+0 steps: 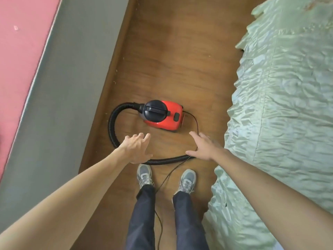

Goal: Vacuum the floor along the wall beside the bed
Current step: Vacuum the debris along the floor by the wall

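A small red vacuum cleaner (pixel 163 115) with a black handle stands on the wooden floor (pixel 171 60) between the wall and the bed. Its black ribbed hose (pixel 112 123) loops left from the body, then curves back along the floor in front of my feet. Both my hands reach down toward the vacuum and touch nothing. My left hand (pixel 136 147) hovers with fingers spread over the hose's bend. My right hand (pixel 204 147) is open above the hose's other end and the thin black power cord (pixel 196 123).
A grey wall (pixel 63 87) with a pink upper part runs along the left. The bed with a pale green quilted cover (pixel 288 105) fills the right. The cord trails back between my shoes (pixel 144 175). Small crumbs dot the floor by the skirting.
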`<state>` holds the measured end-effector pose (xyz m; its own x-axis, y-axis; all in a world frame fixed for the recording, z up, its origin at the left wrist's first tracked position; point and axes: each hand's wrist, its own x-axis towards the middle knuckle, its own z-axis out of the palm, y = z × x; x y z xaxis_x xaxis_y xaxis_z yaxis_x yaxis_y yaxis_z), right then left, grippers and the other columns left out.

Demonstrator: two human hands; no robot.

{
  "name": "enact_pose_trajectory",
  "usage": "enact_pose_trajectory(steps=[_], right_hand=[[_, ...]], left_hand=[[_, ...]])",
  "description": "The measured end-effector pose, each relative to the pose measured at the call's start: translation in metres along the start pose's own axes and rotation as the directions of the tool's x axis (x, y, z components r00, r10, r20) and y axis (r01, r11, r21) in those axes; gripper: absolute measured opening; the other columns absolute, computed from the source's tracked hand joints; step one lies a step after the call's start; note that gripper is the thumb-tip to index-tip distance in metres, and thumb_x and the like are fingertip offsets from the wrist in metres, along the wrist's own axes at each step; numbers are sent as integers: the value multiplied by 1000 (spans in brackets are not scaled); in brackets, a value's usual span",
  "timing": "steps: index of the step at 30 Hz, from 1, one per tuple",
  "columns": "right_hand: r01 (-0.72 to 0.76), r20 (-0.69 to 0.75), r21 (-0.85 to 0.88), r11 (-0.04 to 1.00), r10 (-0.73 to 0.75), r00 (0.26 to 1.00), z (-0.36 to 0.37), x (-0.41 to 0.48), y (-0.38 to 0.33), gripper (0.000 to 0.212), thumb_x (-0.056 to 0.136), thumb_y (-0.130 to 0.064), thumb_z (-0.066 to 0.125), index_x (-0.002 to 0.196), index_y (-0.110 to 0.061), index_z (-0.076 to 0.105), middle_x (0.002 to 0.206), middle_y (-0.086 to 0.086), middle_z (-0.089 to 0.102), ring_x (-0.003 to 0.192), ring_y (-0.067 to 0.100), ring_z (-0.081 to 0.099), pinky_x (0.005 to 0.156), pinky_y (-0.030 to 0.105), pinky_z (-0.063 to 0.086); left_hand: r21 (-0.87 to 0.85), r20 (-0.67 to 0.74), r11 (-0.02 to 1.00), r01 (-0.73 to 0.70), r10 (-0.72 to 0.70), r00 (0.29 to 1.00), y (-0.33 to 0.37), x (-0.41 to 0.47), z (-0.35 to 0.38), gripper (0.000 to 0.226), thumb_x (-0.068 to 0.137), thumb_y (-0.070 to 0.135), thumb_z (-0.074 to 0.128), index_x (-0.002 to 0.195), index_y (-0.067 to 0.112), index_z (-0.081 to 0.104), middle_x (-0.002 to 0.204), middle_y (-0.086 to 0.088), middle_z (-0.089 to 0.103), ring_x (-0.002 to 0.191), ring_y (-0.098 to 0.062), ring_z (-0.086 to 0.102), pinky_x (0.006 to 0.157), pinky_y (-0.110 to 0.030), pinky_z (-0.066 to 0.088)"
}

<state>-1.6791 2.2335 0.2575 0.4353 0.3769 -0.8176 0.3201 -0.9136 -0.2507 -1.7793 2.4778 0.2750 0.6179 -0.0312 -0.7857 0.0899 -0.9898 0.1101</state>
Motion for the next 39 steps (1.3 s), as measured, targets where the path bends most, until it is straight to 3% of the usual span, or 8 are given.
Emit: enact_pose_trajectory(steps=[4, 9, 16, 23, 27, 31, 35, 39], right_hand=[[-20, 73, 21, 1000, 18, 997, 58, 42, 11, 81, 89, -56, 60, 152, -24, 19, 143, 12, 42, 130, 32, 43, 91, 41, 42], [-57, 155, 72, 996, 45, 987, 129, 93, 18, 83, 90, -53, 62, 154, -21, 19, 148, 14, 39, 136, 33, 38, 101, 42, 38], [-87, 248, 154, 984, 47, 968, 217, 158, 30, 82, 92, -46, 63, 155, -20, 16, 160, 18, 22, 146, 34, 24, 110, 45, 32], [-125, 232, 143, 982, 89, 969, 296, 219, 49, 75, 90, -52, 61, 147, -19, 25, 152, 14, 34, 140, 34, 33, 102, 51, 44], [-113, 194, 92, 989, 93, 977, 328, 247, 60, 73, 89, -56, 60, 143, -17, 30, 137, 10, 47, 126, 32, 47, 85, 38, 47], [-140, 195, 116, 983, 115, 974, 349, 270, 68, 75, 91, -53, 60, 147, -14, 30, 141, 12, 47, 129, 31, 46, 98, 40, 43], [-167, 205, 178, 970, 130, 970, 361, 287, 73, 65, 93, -49, 58, 140, -8, 39, 134, 13, 52, 127, 31, 46, 104, 40, 42], [-224, 177, 334, 916, 172, 969, 362, 294, 71, 49, 95, -43, 57, 130, -8, 49, 119, 11, 60, 111, 29, 57, 91, 36, 48]], left_hand=[[-23, 87, 1000, -8, 10, 996, -10, 36, 64, 74, 91, 54, 54, 145, 12, 29, 131, -8, 51, 122, -30, 52, 100, -49, 44], [-45, 177, 999, -25, 33, 984, -25, 78, 137, 69, 92, 48, 50, 146, 12, 27, 128, -9, 52, 117, -30, 53, 100, -48, 44], [-21, 254, 998, -62, 66, 965, -38, 145, 234, 75, 92, 55, 54, 147, 12, 26, 138, -11, 50, 125, -31, 51, 103, -49, 42], [16, 275, 998, -63, 56, 960, -34, 209, 304, 67, 92, 53, 56, 139, 11, 33, 132, -12, 53, 124, -31, 49, 102, -47, 43], [140, 211, 985, -95, 64, 975, -22, 241, 333, 63, 90, 52, 55, 135, 11, 36, 131, -12, 54, 126, -32, 46, 102, -47, 41], [164, 247, 980, -116, 73, 966, -12, 272, 352, 64, 91, 45, 56, 139, 10, 33, 131, -14, 53, 125, -34, 48, 102, -50, 39], [108, 265, 988, -110, 78, 961, -5, 290, 371, 44, 99, 24, 53, 137, 13, 35, 117, -12, 62, 105, -32, 63, 78, -40, 46], [123, 217, 987, -107, 78, 973, -12, 282, 376, 51, 102, 32, 50, 146, 17, 29, 118, -9, 63, 104, -30, 65, 74, -36, 41]])
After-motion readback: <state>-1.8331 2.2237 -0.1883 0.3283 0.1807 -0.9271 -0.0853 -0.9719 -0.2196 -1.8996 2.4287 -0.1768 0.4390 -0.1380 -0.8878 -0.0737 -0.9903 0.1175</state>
